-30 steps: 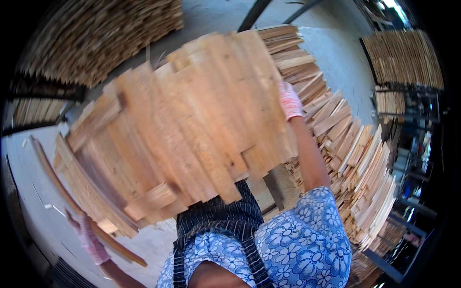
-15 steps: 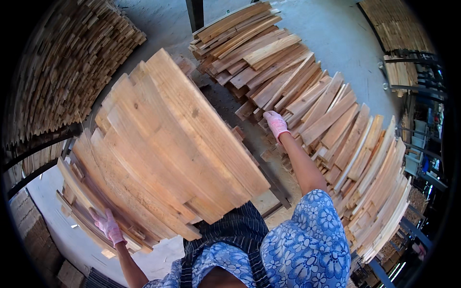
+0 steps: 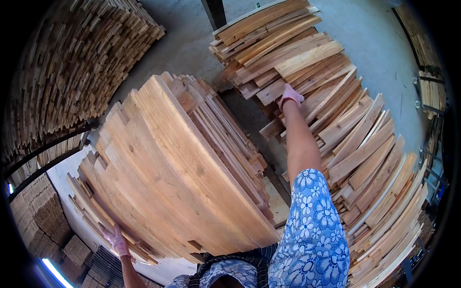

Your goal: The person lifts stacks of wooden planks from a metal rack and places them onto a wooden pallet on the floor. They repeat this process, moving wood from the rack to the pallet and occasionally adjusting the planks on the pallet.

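Note:
A tall stack of wide, light-brown planks (image 3: 192, 158) fills the middle, its long top board running diagonally. At its left side my left hand (image 3: 115, 241), in a pinkish glove, rests against the edges of narrower boards (image 3: 93, 211) with fingers stretched out. My right arm reaches forward over a long row of loose boards (image 3: 345, 129). The right hand (image 3: 291, 95), gloved too, is at the near ends of boards in that row. Its fingers point away and are mostly hidden, so any grip does not show.
Another large pile of stacked boards (image 3: 72, 72) stands at the far left. A dark metal post (image 3: 213, 13) rises behind the row. Bundled wood blocks (image 3: 41, 206) stand at the lower left. Between stack and row runs a narrow dark gap (image 3: 245, 115).
My right hand has reached farther forward along the row. The left hand stays at the stack's left edge. The view has shifted, showing more of the stack's right side.

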